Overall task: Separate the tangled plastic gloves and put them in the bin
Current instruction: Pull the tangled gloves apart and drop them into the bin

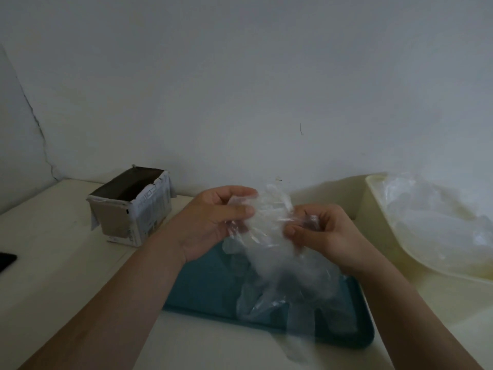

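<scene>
Plastic gloves [272, 236] hang tangled above the pale table [66, 249]. The cream bin [373, 209], clear plastic inside, stands at the right, its near wall beside the teal tray [202, 284] under the clump. Open tabletop separates tray from cardboard box [128, 209]. Left hand [210, 222] and right hand [322, 233] each pinch the clump's top.

Clear gloves [269, 236], teal tray [202, 284], cream bin [378, 206].
</scene>
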